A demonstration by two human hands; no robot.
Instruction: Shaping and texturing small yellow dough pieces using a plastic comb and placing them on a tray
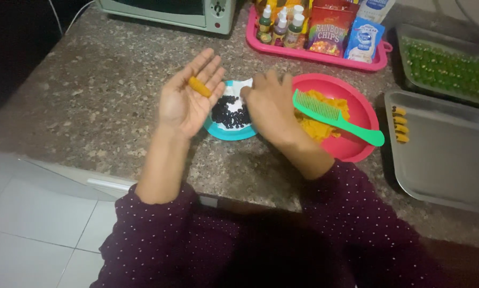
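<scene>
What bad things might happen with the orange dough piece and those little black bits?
The orange dough piece lies loose on the open left hand, so it might roll off onto the counter. The right hand reaches into the small blue plate of black bits, which could scatter. The green comb rests across the red plate and could get knocked off.

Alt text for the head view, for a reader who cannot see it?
An open left hand cradles a small orange dough roll while the right hand reaches into a teal bowl of dark beads, beside a red plate of orange dough with a green comb.
</scene>
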